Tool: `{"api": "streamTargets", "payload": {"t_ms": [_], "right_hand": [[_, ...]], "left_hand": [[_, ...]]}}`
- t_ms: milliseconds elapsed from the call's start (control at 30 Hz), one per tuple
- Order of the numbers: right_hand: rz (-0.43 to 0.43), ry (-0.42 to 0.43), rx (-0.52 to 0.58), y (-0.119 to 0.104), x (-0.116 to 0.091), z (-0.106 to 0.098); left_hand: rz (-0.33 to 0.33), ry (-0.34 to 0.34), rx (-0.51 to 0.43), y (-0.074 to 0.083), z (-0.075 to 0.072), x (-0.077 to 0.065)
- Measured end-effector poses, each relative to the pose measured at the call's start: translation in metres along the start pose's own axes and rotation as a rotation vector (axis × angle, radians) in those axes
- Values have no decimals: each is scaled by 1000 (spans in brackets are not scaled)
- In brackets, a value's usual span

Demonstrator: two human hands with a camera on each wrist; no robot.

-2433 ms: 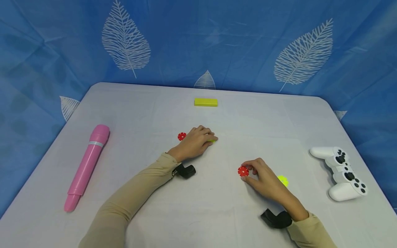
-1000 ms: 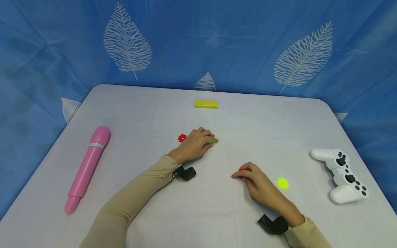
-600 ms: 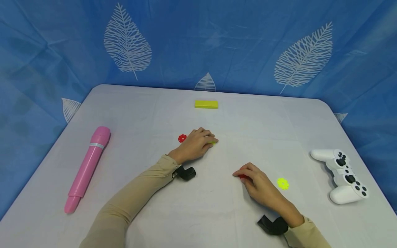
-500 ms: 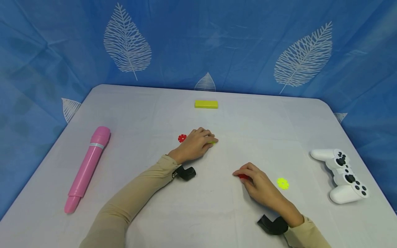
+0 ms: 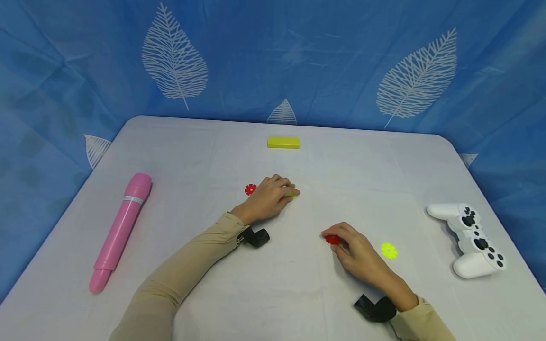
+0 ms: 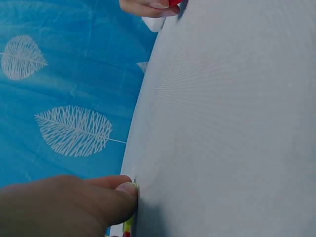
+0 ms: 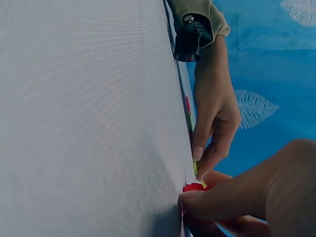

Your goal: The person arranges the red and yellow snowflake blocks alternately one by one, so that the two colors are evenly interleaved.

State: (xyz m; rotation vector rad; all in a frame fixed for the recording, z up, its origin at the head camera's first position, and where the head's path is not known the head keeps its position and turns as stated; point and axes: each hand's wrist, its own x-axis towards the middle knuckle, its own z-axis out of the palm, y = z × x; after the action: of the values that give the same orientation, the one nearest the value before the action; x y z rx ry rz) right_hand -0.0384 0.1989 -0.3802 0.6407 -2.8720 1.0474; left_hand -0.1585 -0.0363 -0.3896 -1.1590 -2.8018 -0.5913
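Note:
My right hand [image 5: 360, 255] pinches a red notched plastic disc [image 5: 332, 239] between thumb and fingertips, low over the white table. In the right wrist view the red disc [image 7: 193, 187] shows at the thumb tip, its lower part hidden by the fingers. Further back, my left hand [image 5: 265, 199] rests at the table and holds a yellow-green disc [image 5: 292, 194], mostly covered by its fingers. Thumb and finger meet on this yellow-green disc [image 6: 129, 223] in the left wrist view. A second red disc [image 5: 250, 189] lies beside the left hand, and another yellow-green disc [image 5: 389, 251] lies right of my right hand.
A pink microphone-shaped object [image 5: 121, 232] lies at the left of the white table [image 5: 264, 298]. At the right is a white game controller [image 5: 469, 239]. A yellow-green block [image 5: 283, 142] lies near the back edge, before a blue leaf-patterned curtain [image 5: 290, 57].
Since the oldest frame my right hand has shifted slightly left and its fingers have turned the red disc to a flatter tilt. The right yellow-green disc is now fully uncovered. My left hand stays put.

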Motion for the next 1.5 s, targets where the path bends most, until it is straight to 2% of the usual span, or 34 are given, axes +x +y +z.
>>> {"api": "streamTargets", "payload": {"t_ms": [433,833,1100,1267,1500], "right_hand": [[25,9,21,-1,0,2],[7,75,33,1,2,4],[57,112,-10,0,4,4],[133,118,-18,-1,13,4],[184,111,57,-1,41,8]], "left_hand": [[-18,-15,-3,-1,2,1],[-17,-17,-11,0,0,0],[-27,-24,-10,1,0,0],[-29,-15,-19,1,-1,0],[-26,-6,-27,0,0,0]]}}
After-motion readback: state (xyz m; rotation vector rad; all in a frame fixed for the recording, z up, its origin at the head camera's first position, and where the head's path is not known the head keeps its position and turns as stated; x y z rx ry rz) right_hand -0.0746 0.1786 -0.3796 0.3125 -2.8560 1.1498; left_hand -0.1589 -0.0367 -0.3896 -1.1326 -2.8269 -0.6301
